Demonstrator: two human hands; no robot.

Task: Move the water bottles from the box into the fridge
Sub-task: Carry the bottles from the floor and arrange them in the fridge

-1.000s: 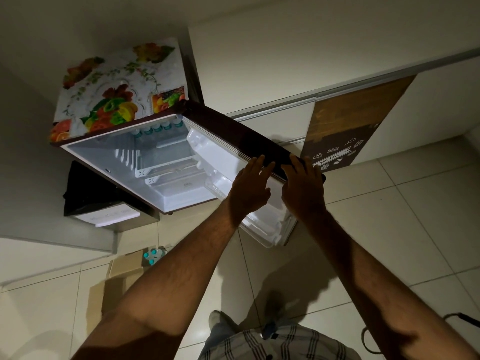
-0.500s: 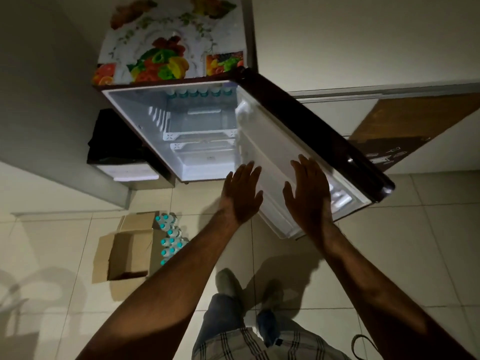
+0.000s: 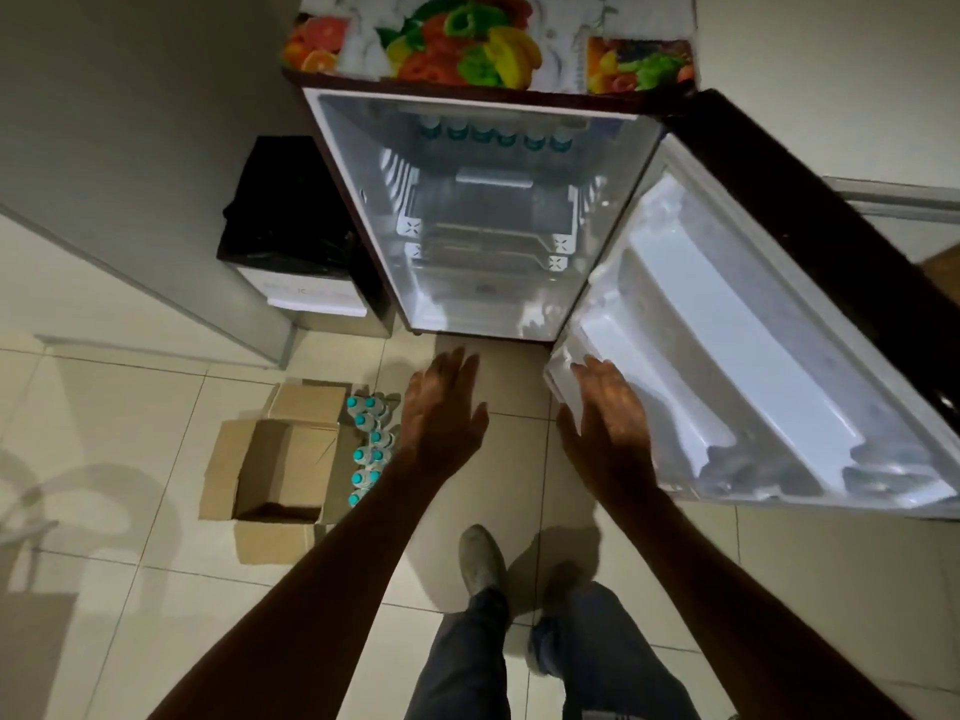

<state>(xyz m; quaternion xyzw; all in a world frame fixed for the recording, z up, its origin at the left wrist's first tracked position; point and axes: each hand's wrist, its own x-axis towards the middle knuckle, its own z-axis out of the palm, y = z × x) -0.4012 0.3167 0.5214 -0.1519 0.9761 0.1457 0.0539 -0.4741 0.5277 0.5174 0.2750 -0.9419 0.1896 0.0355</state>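
We see the fridge point(image 3: 483, 210) glowing white inside, dark maroon along its frame and door point(image 3: 810, 241) edge, its top covered by a cloth point(image 3: 467, 39) printed with red, orange, yellow and green fruit on white. The bottles point(image 3: 370, 449) beside the plain brown cardboard box point(image 3: 280, 459) are clear with teal caps, as are 6 caps on the top shelf. The floor point(image 3: 130, 407) is cream tile, the trousers point(image 3: 467, 662) dark blue, the bag point(image 3: 280, 215) at the fridge's left black.

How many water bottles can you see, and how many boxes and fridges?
Water bottles in the fridge: 6 caps showing on the top shelf
Water bottles on the floor: about 10 teal caps beside the box; the arm may hide more
Cardboard box: 1, open and empty
Fridge: 1, door open
Total: about 18 things
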